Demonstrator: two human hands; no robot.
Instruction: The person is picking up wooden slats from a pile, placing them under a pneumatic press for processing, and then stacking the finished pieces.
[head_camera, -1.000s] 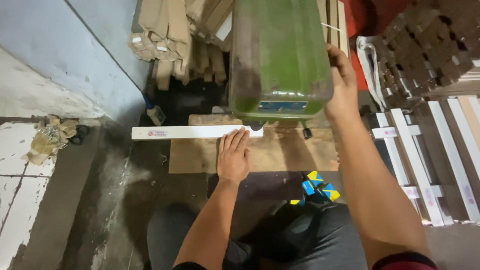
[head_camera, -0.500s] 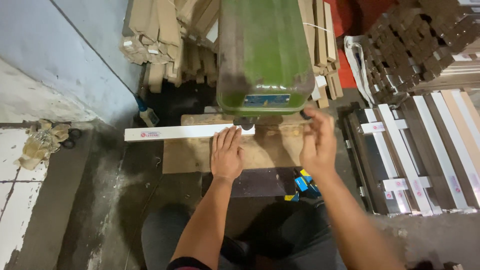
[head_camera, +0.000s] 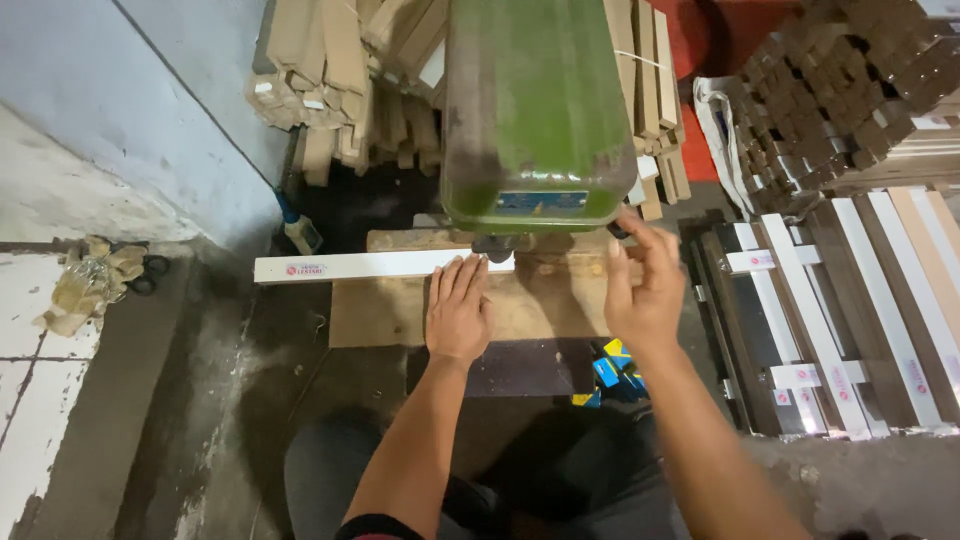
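White strip (head_camera: 370, 266) under flat left fingers (head_camera: 462, 282)

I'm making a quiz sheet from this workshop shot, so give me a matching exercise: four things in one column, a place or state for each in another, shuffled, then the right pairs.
Things:
1. left hand
2. right hand
3. green machine housing
4. stacked white strips

Places or states:
A. lying side by side at the right of the bench
B. flat, palm down, fingertips on the long white strip
C. raised, fingers spread, holding nothing
D. standing above the wooden board

Pairs: 1-B, 2-C, 3-D, 4-A
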